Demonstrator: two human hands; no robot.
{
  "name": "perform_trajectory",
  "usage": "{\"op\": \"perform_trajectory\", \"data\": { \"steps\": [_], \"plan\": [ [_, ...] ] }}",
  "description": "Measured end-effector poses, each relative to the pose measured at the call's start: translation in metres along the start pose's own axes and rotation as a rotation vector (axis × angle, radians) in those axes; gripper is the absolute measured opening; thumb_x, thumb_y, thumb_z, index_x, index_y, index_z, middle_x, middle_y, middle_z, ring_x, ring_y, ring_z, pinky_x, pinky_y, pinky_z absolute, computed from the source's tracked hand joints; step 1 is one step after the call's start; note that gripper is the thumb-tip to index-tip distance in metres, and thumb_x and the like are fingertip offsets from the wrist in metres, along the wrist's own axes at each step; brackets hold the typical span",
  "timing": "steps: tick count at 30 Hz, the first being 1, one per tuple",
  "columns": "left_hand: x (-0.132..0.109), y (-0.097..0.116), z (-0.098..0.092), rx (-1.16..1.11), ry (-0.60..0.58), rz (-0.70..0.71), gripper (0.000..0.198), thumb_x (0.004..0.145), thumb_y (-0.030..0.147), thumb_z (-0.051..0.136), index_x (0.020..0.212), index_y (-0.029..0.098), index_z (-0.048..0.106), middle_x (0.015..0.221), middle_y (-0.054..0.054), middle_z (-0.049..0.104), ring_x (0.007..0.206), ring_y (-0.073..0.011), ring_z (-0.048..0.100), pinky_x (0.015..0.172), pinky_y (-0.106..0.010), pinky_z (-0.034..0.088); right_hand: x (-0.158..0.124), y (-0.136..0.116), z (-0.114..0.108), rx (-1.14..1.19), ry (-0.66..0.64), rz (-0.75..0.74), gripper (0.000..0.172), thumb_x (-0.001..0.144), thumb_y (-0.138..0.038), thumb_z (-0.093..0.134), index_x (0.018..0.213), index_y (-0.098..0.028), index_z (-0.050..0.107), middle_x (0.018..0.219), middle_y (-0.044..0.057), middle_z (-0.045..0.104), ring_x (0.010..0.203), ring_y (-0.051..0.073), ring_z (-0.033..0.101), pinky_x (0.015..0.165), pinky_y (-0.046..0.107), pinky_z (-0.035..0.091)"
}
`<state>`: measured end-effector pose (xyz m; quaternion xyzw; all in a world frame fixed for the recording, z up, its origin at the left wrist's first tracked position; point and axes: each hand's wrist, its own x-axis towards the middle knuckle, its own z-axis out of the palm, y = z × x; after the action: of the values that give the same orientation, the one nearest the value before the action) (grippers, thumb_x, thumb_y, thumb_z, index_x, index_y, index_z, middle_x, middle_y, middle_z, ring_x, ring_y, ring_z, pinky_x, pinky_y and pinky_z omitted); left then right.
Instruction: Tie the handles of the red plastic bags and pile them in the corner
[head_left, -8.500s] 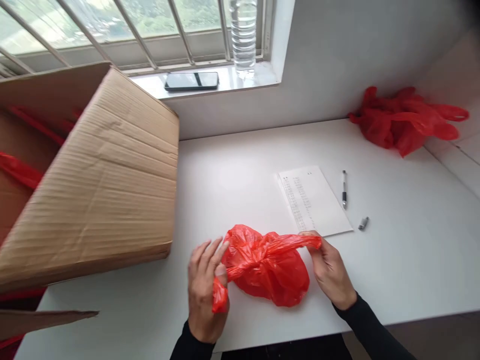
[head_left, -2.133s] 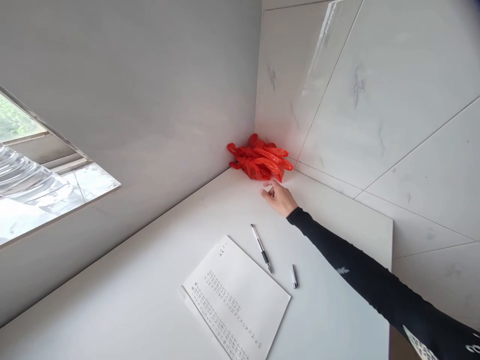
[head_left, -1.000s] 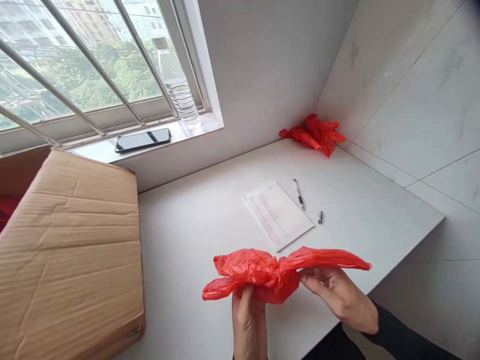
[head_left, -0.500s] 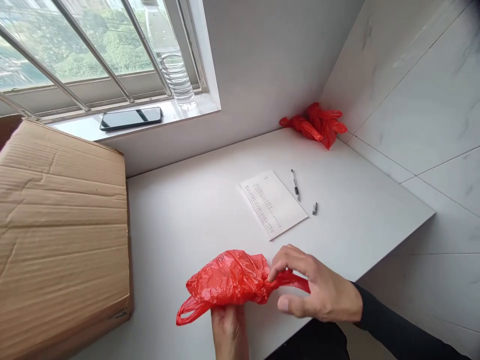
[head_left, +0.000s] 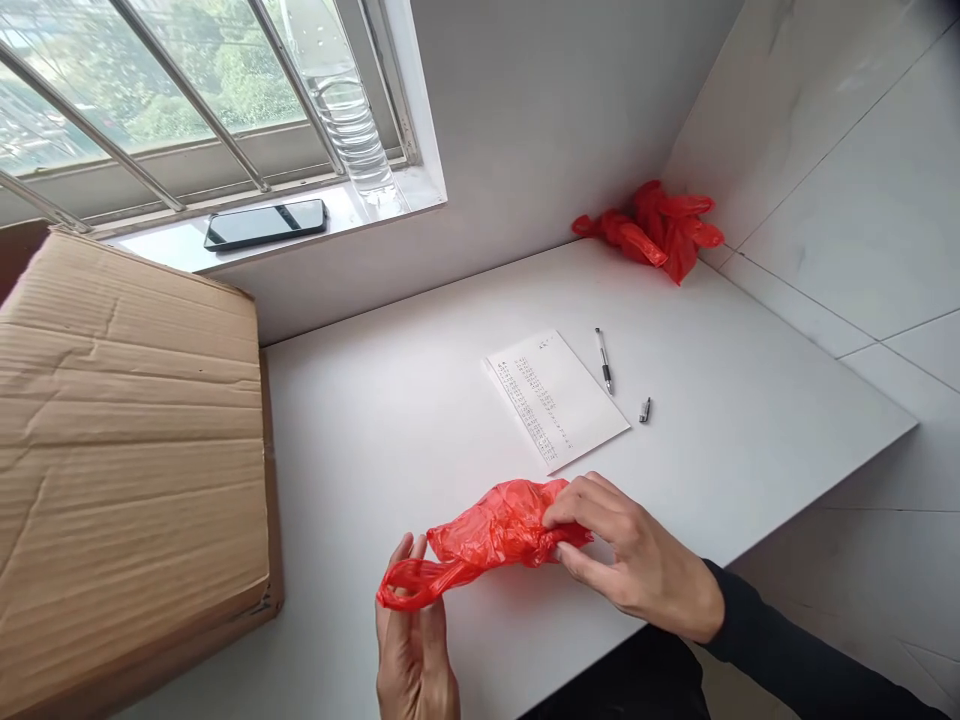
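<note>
A crumpled red plastic bag (head_left: pixel 499 525) is held above the front of the white table. My right hand (head_left: pixel 637 555) pinches its right end between thumb and fingers. At the other end, my left hand (head_left: pixel 416 640) is upright with its fingers apart, behind and below the looped handle, which lies across the fingers. Whether those fingers grip the loop is not clear. Beyond the bag lies a white sheet with handwriting (head_left: pixel 559 400), with a pen (head_left: pixel 604 362) and its cap (head_left: pixel 645 410) to the right.
A large cardboard box (head_left: pixel 142 450) fills the left side. More red bags (head_left: pixel 664 232) lie in the far corner by the wall. On the windowsill are a phone (head_left: pixel 266 224) and a clear water bottle (head_left: pixel 349 120). The table's edge (head_left: pixel 817 495) runs along the right.
My left hand has moved from under the bag to its left handle loop. My right fingers have closed on the right end. The bag has shifted right and narrowed, and the view has shifted slightly.
</note>
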<state>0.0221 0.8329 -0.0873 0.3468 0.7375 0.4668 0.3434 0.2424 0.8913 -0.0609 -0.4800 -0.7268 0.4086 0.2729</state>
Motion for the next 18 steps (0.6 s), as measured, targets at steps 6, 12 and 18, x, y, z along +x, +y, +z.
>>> {"op": "perform_trajectory", "data": {
  "steps": [6, 12, 18],
  "plan": [
    [-0.004, -0.011, -0.001, 0.045, -0.077, 0.542, 0.021, 0.097, 0.036, 0.056, 0.100, 0.030, 0.075, 0.124, -0.006, 0.066, 0.119, -0.0274, 0.058, 0.102, -0.041, 0.044, 0.003, 0.003, 0.000, -0.043, 0.009, -0.019, 0.028, 0.087, -0.006, 0.058, 0.105, -0.027, 0.062, 0.098, 0.002, 0.063, 0.094, 0.021, 0.055, 0.082, 0.038, 0.047],
    [0.006, -0.010, 0.016, 0.119, -0.182, 0.816, 0.019, 0.093, 0.021, 0.056, 0.102, 0.030, 0.070, 0.124, -0.006, 0.070, 0.127, -0.0293, 0.056, 0.103, -0.044, 0.043, 0.007, 0.003, 0.002, -0.075, 0.052, -0.062, 0.029, 0.088, -0.007, 0.059, 0.108, -0.027, 0.063, 0.102, 0.002, 0.064, 0.098, 0.021, 0.056, 0.087, 0.040, 0.048],
    [0.025, -0.027, 0.026, 0.249, -0.181, 0.903, 0.047, 0.089, 0.017, 0.062, 0.133, 0.033, 0.063, 0.125, -0.007, 0.070, 0.126, -0.0307, 0.058, 0.112, -0.050, 0.037, 0.012, 0.002, 0.006, -0.110, 0.080, -0.073, 0.026, 0.087, -0.009, 0.061, 0.107, -0.025, 0.063, 0.103, 0.001, 0.064, 0.096, 0.018, 0.057, 0.086, 0.036, 0.048]
  ]
}}
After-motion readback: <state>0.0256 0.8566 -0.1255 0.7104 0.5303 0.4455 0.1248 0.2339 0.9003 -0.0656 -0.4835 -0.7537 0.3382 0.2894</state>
